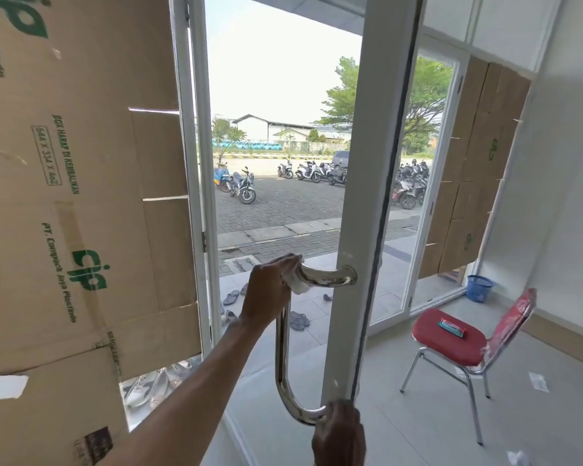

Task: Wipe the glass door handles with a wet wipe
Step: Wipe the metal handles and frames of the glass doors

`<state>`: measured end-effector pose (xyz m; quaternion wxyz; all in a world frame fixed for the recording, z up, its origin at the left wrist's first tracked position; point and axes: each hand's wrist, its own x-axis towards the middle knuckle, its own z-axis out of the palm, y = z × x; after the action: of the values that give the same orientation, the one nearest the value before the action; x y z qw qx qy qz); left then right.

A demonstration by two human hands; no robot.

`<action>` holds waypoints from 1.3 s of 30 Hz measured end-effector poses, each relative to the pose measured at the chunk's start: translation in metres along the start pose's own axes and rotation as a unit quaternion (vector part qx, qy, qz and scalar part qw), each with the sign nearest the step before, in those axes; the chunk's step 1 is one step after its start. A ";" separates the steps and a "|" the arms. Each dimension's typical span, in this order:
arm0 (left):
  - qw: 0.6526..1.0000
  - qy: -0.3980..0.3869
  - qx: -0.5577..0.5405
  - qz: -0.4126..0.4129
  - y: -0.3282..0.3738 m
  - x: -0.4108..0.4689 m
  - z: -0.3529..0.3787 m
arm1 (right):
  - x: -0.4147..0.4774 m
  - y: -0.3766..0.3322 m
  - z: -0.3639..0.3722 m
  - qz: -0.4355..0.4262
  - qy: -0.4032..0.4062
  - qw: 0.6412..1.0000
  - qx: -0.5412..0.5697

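A polished steel U-shaped handle (281, 351) is fixed to the white frame of the open glass door (350, 203). My left hand (270, 290) reaches up from the lower left and is closed around the handle's upper bend, pressing a white wet wipe (298, 284) against the metal. My right hand (339, 432) is at the bottom, gripping the handle's lower end where it meets the door's edge. The fingers of both hands are partly hidden behind the handle.
Flattened cardboard (71, 196) covers the glass panel on the left. A red chair (451, 338) with a small wipes pack (451, 326) on its seat stands to the right, a blue basket (479, 288) behind it. Sandals (298, 319) lie outside on the doorstep.
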<state>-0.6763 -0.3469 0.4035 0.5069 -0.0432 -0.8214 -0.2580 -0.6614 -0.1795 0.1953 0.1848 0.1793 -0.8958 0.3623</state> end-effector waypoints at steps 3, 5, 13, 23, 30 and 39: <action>0.998 -0.043 0.018 0.050 0.005 0.005 -0.003 | 0.012 -0.001 -0.012 0.097 0.062 0.992 0.048; 0.995 -0.069 0.036 0.066 0.006 0.008 -0.006 | 0.022 -0.004 -0.020 0.115 0.071 0.990 0.050; 0.984 -0.120 0.105 0.082 0.030 0.013 -0.002 | 0.039 -0.011 -0.033 0.108 0.060 0.989 0.081; 0.948 -0.147 0.276 0.064 0.077 0.011 0.038 | 0.041 -0.014 -0.035 0.119 0.053 0.988 0.087; 0.926 -0.155 0.340 0.059 0.081 0.016 0.043 | 0.051 -0.007 -0.040 0.162 0.052 0.980 0.105; 0.910 -0.189 0.369 0.031 0.089 0.025 0.026 | 0.068 0.007 -0.046 0.159 -0.003 0.982 0.100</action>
<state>-0.6796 -0.2630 0.4495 0.3296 0.0734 -0.9367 0.0921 -0.7141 -0.1548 0.2534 0.1030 0.0534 -0.8726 0.4745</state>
